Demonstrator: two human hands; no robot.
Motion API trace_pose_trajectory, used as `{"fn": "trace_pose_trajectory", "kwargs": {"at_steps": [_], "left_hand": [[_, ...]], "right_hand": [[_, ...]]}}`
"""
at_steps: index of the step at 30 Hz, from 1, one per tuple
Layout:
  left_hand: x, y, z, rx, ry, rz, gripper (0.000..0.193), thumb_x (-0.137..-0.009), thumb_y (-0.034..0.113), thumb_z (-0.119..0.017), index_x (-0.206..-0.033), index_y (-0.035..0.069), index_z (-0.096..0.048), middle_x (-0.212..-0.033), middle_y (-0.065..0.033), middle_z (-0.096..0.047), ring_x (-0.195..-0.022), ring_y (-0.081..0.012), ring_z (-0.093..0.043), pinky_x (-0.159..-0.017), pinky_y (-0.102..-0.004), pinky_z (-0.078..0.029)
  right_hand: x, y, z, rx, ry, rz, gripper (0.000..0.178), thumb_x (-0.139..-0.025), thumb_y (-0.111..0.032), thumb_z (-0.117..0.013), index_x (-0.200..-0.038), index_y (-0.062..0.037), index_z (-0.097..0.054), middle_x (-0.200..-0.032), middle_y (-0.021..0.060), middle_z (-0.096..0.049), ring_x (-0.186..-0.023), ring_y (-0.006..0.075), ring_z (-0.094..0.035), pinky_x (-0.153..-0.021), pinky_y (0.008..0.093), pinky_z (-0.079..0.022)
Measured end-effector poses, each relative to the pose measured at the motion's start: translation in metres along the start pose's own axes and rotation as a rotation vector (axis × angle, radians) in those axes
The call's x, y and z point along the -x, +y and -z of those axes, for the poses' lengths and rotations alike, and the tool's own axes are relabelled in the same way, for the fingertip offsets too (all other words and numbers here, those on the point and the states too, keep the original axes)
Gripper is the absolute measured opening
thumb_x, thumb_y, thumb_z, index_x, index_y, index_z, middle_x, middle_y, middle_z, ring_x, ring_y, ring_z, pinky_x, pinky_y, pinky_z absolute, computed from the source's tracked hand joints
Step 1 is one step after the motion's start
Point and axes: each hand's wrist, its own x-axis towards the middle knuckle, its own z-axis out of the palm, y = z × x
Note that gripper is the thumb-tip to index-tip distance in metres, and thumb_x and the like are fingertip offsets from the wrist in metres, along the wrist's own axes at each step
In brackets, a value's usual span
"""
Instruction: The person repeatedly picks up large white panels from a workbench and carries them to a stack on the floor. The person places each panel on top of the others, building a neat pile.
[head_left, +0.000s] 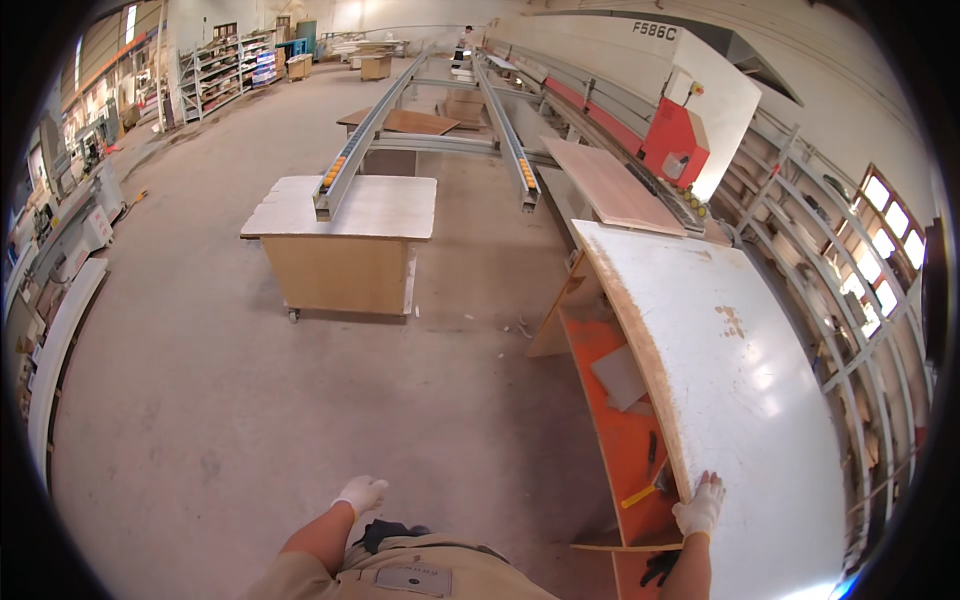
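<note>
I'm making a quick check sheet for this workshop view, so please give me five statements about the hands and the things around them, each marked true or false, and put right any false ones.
1. The right hand rests on the white tabletop. True.
2. The left hand is bare. False: the left hand is gloved in white.
3. A tool with a yellow handle lies below the tabletop, on the orange shelf. True.
4. The wheeled cabinet has blue sides. False: the wheeled cabinet's visible sides are tan.
5. The red housing stands to the right of the two long rails. True.
</note>
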Motion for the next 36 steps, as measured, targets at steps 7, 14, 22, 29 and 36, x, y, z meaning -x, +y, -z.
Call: {"fn": "trace_pose_trajectory", "kwargs": {"at_steps": [7,14,22,29,36], "left_hand": [[-0.033,0.038,0.005,-0.386,-0.104,-0.044,0.042,-0.099,0.039,-0.065,-0.097,-0.003,-0.072,-0.088,-0.0145,-0.073,-0.077,-0.0247,-0.072,-0.072,-0.0367,-0.059],[-0.043,-0.007,0.015,-0.343,0.004,0.026,0.044,-0.101,0.038,-0.062,-0.094,-0.004,-0.072,-0.085,-0.0154,-0.074,-0.071,-0.0256,-0.071,-0.066,-0.0383,-0.057],[-0.015,0.014,-0.002,-0.371,-0.046,0.054,0.045,-0.101,0.039,-0.063,-0.095,-0.005,-0.072,-0.083,-0.0154,-0.073,-0.07,-0.0265,-0.071,-0.066,-0.0388,-0.056],[-0.036,-0.002,-0.008,-0.363,-0.052,0.024,0.046,-0.1,0.04,-0.064,-0.098,-0.005,-0.073,-0.087,-0.0147,-0.074,-0.073,-0.0261,-0.072,-0.068,-0.0389,-0.057],[-0.026,-0.001,-0.013,-0.401,-0.068,0.018,0.045,-0.099,0.04,-0.064,-0.098,-0.004,-0.073,-0.087,-0.0133,-0.075,-0.073,-0.0252,-0.071,-0.069,-0.0389,-0.057]], "right_hand": [[-0.003,0.006,-0.007,0.019,0.023,-0.013,0.111,-0.069,-0.028,-0.087,-0.162,0.0012,-0.034,-0.169,0.0182,-0.033,-0.16,0.0326,-0.022,-0.134,0.0405,-0.014],[0.001,-0.004,-0.005,-0.032,0.018,-0.008,0.108,-0.069,-0.027,-0.086,-0.161,0.0015,-0.035,-0.169,0.0176,-0.032,-0.16,0.0323,-0.021,-0.134,0.0405,-0.015],[0.002,0.008,-0.006,-0.021,0.068,-0.005,0.107,-0.067,-0.025,-0.085,-0.16,0.0016,-0.038,-0.166,0.0178,-0.037,-0.159,0.0328,-0.025,-0.133,0.0401,-0.018],[0.0,0.001,-0.006,-0.029,0.062,-0.013,0.106,-0.067,-0.025,-0.084,-0.16,0.0005,-0.039,-0.167,0.0167,-0.036,-0.159,0.0324,-0.025,-0.132,0.0392,-0.019],[0.003,-0.001,-0.002,-0.024,0.04,-0.013,0.107,-0.068,-0.026,-0.084,-0.16,-0.0001,-0.038,-0.168,0.0163,-0.034,-0.159,0.0321,-0.023,-0.132,0.0387,-0.02]]}}
